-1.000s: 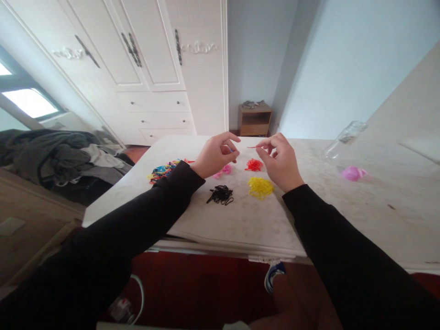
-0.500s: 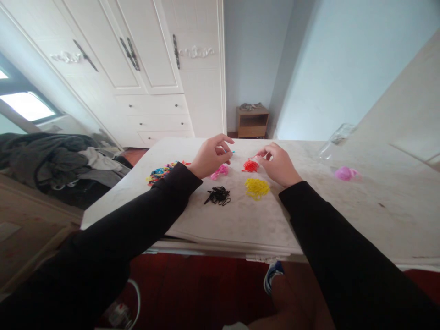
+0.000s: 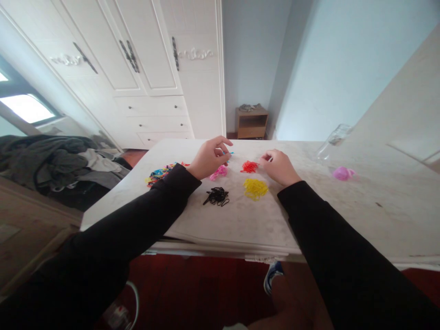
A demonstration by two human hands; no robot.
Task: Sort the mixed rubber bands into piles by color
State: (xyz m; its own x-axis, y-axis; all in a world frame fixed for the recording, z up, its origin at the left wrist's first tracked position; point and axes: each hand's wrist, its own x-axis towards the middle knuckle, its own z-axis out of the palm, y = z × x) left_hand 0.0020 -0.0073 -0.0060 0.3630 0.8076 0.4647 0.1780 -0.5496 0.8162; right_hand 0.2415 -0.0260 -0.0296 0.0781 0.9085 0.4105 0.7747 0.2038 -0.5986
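Observation:
Small elastic bands lie in colour piles on a white table. My left hand hovers over the pink bands, its thumb and curved fingers apart. Some blue bands show just past its fingertips. Beside the right edge of the red bands, my right hand is low, thumb and fingers closed together; what is between them, if anything, is hidden. Yellow bands and black bands lie nearer to me. A mixed-colour pile is partly covered by my left sleeve.
To the right are a lilac lump and a clear container lying tilted. Dark clothes are heaped left of the table. A white wardrobe and a small wooden cabinet stand behind.
My right hand has moved down a little beside the red pile. The red band stretching from its fingertips no longer shows. My left hand has hardly moved.

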